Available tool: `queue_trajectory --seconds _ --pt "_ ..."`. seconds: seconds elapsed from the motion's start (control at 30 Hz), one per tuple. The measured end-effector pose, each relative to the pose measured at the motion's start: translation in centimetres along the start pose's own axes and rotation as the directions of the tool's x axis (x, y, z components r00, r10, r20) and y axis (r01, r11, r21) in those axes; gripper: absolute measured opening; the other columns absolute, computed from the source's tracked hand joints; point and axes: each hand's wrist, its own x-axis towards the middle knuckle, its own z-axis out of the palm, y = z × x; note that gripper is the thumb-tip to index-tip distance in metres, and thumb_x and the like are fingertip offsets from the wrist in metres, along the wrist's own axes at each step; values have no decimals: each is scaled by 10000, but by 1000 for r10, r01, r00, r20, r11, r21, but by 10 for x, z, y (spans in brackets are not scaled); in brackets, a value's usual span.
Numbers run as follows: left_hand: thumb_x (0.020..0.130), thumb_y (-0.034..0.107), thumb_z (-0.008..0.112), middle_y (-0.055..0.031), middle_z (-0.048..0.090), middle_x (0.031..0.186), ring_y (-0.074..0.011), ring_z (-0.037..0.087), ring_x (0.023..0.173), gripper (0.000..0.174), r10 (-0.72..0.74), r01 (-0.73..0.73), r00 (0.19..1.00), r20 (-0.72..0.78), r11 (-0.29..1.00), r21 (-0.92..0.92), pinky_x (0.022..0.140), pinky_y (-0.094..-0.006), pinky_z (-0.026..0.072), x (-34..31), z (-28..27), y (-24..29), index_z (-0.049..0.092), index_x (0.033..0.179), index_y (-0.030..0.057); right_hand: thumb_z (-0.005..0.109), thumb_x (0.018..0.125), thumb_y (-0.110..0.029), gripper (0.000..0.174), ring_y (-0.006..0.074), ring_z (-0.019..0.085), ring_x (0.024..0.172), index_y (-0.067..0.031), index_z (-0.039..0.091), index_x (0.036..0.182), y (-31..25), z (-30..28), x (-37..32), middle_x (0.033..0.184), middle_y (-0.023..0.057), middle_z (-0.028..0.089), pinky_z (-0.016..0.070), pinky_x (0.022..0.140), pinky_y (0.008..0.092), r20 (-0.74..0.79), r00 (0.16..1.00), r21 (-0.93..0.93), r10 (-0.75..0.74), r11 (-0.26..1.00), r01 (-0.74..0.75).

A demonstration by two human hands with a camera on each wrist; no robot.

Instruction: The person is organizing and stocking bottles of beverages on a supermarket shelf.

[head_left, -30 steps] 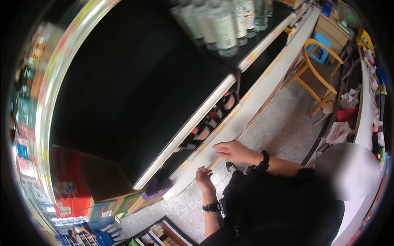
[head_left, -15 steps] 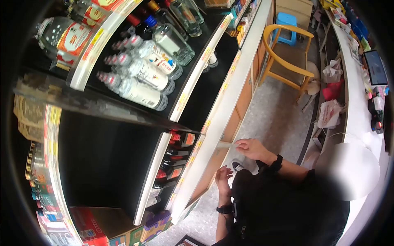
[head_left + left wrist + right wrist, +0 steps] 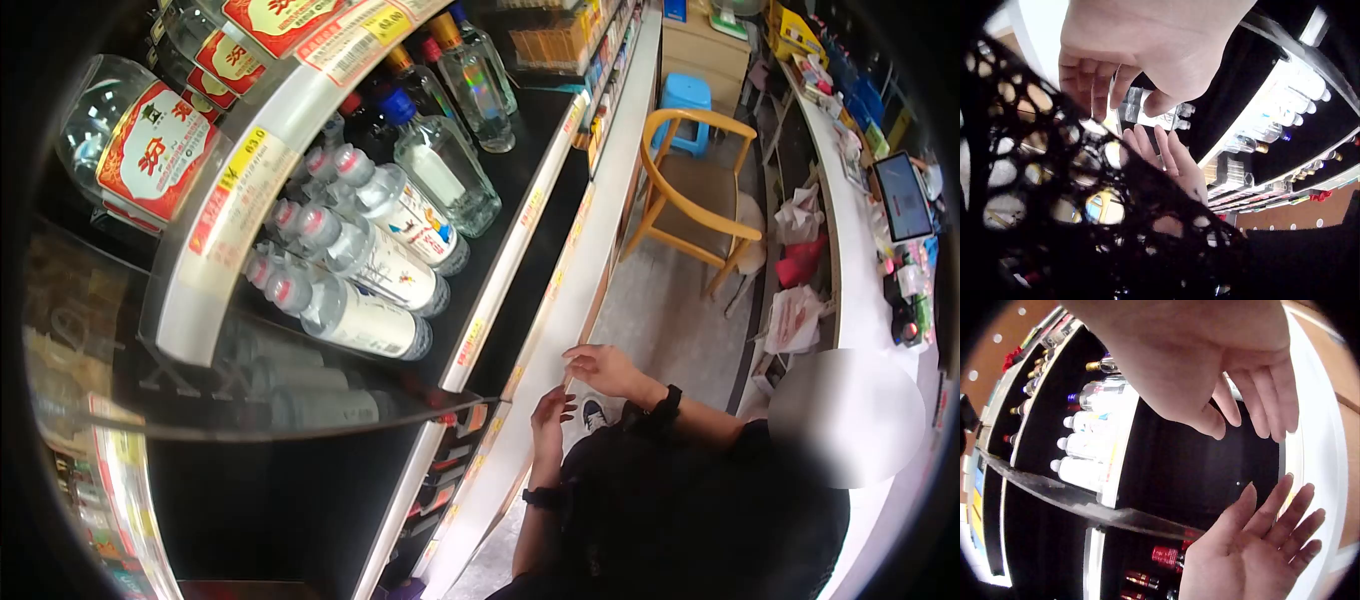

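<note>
In the head view my left hand [image 3: 550, 420] and right hand [image 3: 605, 370] are raised close together beside a white ledge [image 3: 528, 395], holding nothing. Above them on the left, clear bottles with white labels [image 3: 372, 325] stand in rows on a black shelf. In the left wrist view the left hand [image 3: 1147, 50] has loosely bent fingers, with the right hand [image 3: 1182, 165] below it. In the right wrist view the right hand [image 3: 1204, 362] has relaxed fingers above the left hand [image 3: 1241, 556], whose fingers are spread.
Larger bottles with red labels [image 3: 160, 150] stand on the upper shelf at left. Further back are a wooden chair [image 3: 690, 215] and a blue stool [image 3: 686, 95]. At right a counter [image 3: 860, 260] carries a screen [image 3: 904, 195] and small items.
The head view has swung toward the bottle shelves, and the bottles look nearer and sharper. Both hands remain raised and empty, now closer together.
</note>
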Motion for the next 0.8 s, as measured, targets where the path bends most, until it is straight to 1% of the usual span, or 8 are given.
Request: queue_trajectory --seconds 0.23,0.4,0.57,0.63,0.67,0.73,0.77,0.8 --pt "945 209 570 -51 668 1023 -104 597 816 335 15 -20 998 57 995 99 713 -227 475 65 8 7 568 1252 74 678 842 -258 482 263 679 935 -55 518 1249 -13 -35 83 1013 170 682 536 813 349 -189 982 -31 27 999 -34" --pt "945 215 565 -55 686 1047 -126 625 862 357 85 -94 996 41 919 383 726 -255 483 128 42 12 561 1264 55 731 801 -260 609 304 646 999 -55 439 1294 -17 -60 142 1072 183 646 529 833 389 -235 972 61 -6 998 21" --pt "937 237 582 -66 686 1042 -158 641 877 351 36 -23 995 -97 992 127 740 -279 489 182 82 63 585 1236 52 779 733 -212 712 326 618 1019 -58 393 1311 11 -89 229 1070 199 625 486 900 381 -241 958 82 -155 980 179" --pt "932 262 598 -74 683 1043 -157 640 879 344 48 -34 992 -117 993 117 742 -284 487 208 92 70 605 1206 55 751 736 -172 508 302 630 931 -45 516 1168 9 -103 267 956 164 639 492 838 365 -289 869 -140 -400 916 375" --pt "932 262 598 -74 683 1043 -157 640 879 344 40 -26 988 -146 995 100 742 -284 487 220 99 71 605 1206 55 751 736 -172 508 302 630 931 -45 516 1168 11 -107 281 956 164 639 492 838 365 -257 879 -136 -401 916 378" --pt "930 279 605 -78 678 1043 -158 639 880 328 50 -9 973 -223 984 180 743 -289 487 239 102 78 624 1173 59 721 737 -137 269 274 628 862 -23 599 948 17 -106 310 844 126 633 492 757 364 -169 857 61 -488 862 503" --pt "930 279 605 -78 678 1043 -158 639 880 328 49 -4 971 -234 983 186 743 -289 487 244 104 81 624 1173 59 690 763 -123 129 215 619 814 -26 613 795 24 -105 324 763 71 613 483 676 356 -166 788 -111 -593 805 582" --pt "931 287 604 -77 675 1041 -157 637 881 324 55 -19 961 -273 991 133 741 -291 486 248 108 83 630 1163 61 688 771 -125 129 195 611 810 -29 617 821 27 -101 331 770 62 607 488 665 349 -127 842 131 -524 833 538"
